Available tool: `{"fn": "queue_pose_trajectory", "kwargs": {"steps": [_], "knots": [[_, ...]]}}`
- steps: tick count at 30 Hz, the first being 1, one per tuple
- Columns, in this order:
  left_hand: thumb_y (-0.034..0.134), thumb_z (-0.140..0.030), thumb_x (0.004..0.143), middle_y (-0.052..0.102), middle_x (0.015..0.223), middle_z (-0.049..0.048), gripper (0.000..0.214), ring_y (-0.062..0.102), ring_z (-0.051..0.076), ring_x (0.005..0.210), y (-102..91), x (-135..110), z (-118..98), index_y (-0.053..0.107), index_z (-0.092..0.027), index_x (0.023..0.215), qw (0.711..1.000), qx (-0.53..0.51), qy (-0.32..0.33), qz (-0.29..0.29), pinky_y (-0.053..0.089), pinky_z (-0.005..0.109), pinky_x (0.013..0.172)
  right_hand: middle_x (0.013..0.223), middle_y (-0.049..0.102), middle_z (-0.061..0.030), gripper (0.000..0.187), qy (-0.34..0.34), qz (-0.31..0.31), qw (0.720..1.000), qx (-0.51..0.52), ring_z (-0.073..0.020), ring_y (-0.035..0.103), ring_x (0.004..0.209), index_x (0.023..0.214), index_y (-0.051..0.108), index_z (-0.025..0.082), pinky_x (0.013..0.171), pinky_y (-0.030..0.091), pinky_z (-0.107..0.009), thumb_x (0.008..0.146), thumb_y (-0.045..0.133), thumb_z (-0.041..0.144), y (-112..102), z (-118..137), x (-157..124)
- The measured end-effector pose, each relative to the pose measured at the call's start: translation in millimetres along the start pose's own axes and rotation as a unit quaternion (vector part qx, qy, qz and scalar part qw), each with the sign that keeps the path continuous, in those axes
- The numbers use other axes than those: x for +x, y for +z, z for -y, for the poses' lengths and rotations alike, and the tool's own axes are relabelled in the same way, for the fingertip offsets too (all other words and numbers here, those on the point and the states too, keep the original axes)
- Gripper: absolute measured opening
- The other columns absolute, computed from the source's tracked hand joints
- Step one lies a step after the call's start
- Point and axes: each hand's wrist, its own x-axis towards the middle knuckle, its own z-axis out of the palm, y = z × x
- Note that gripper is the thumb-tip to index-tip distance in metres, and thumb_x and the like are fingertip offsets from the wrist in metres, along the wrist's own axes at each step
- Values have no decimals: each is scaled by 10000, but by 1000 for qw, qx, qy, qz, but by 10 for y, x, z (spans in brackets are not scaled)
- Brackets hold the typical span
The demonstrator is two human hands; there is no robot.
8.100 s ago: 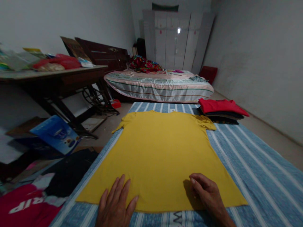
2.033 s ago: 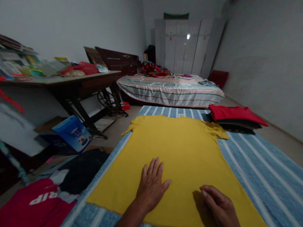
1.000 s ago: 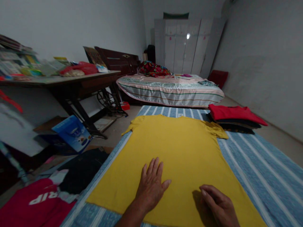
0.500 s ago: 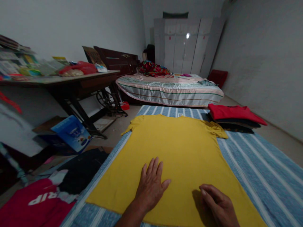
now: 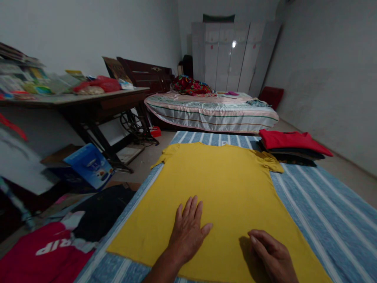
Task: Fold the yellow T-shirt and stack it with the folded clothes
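Lying palm-down and fully outstretched, the left hand (image 5: 187, 232) rests on the lower middle of the yellow shirt (image 5: 224, 184), grasping nothing. The right hand (image 5: 273, 252), half curled, hangs over the same shirt — from here I cannot tell whether it encloses anything. The shirt lies spread flat on the blue striped cover (image 5: 330, 212) — one sleeve (image 5: 271, 162) just beside the red-topped stack (image 5: 294, 142).

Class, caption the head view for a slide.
Left hand flat, right hand curled, over a yellow shirt on striped cloth.
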Motion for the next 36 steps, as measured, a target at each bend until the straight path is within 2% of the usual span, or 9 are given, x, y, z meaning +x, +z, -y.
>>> {"fn": "queue_pose_trajectory", "kwargs": {"steps": [18, 23, 28, 36], "knots": [[305, -570, 904, 158, 1552, 93, 678, 102, 265, 1432, -30, -4, -17, 295, -171, 1452, 1000, -4, 2, 8, 128, 541, 1136, 561, 571, -7, 453, 1, 5, 1000, 6, -149, 521, 530, 761, 712, 173, 496, 419, -227, 672, 669, 615, -10, -27, 6], [339, -556, 897, 173, 1549, 97, 668, 115, 272, 1430, -51, -1, -28, 322, -168, 1440, 1000, -3, -1, 6, 134, 543, 1135, 669, 640, -32, 439, -8, 2, 1000, 1, -171, 567, 603, 739, 716, 179, 549, 448, -230, 667, 672, 609, -15, 5, 9], [354, -536, 896, 161, 1548, 100, 667, 107, 271, 1431, -77, 2, -42, 311, -157, 1444, 1000, -5, -5, 20, 130, 548, 1134, 581, 588, -6, 417, -1, 11, 1000, 1, -151, 530, 540, 747, 716, 185, 507, 421, -223, 678, 667, 592, -17, 34, 6], [346, -539, 902, 162, 1550, 96, 666, 110, 272, 1430, -74, -7, -36, 305, -159, 1447, 1000, -8, -2, 16, 126, 548, 1137, 572, 571, -2, 453, 1, 9, 1000, 6, -153, 522, 546, 743, 710, 172, 512, 416, -229, 668, 664, 617, -4, 44, 2]]}}
